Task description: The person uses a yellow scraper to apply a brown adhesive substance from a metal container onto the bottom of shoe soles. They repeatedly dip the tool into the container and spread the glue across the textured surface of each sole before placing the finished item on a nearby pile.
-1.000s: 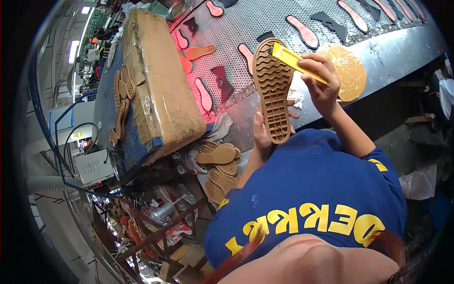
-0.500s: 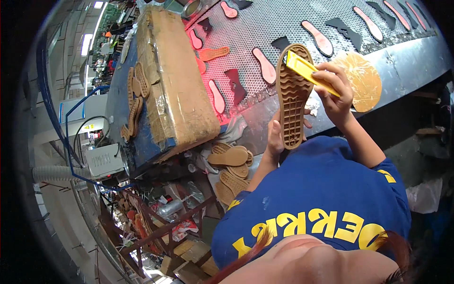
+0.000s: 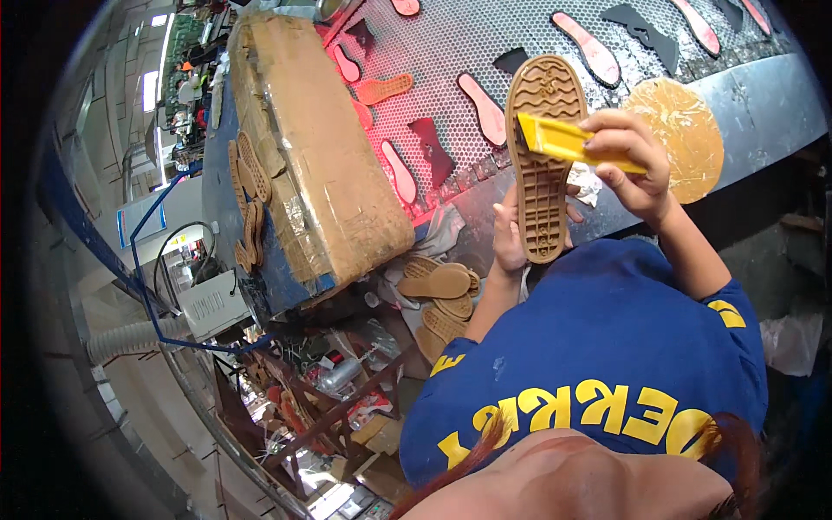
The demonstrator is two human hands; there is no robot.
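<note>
— So, where do you have the shoe sole (image 3: 543, 160) just now?

— You hold it up off the conveyor belt (image 3: 485, 52), tread side toward you, toe end pointing away over the mesh and heel end down by your chest. Your left hand (image 3: 510, 232) wraps the heel end from behind, fingers closed round its edge, so the ribbed face stays open to view.

— And your right hand?

— Your right hand (image 3: 628, 160) is closed on the yellow tool (image 3: 568, 143), a flat bar laid across the sole's forepart, its tip touching the tread. Held crosswise like that, it seems to let you press or scrape along the pattern while the other hand steadies the piece.

— What lies about you?

— On the belt, beyond the sole, pink insoles (image 3: 594, 48) and dark cut pieces (image 3: 641, 24) lie well apart in rows. At the belt's near edge, just right of your right hand, sits a round tan disc (image 3: 685, 130). Along the belt's left edge stands a taped cardboard block (image 3: 321, 156), with tan soles leaning on its far side. Below its near corner, a stack of tan soles (image 3: 442, 290) waits close to your left elbow, probably kept within easy reach.
</note>
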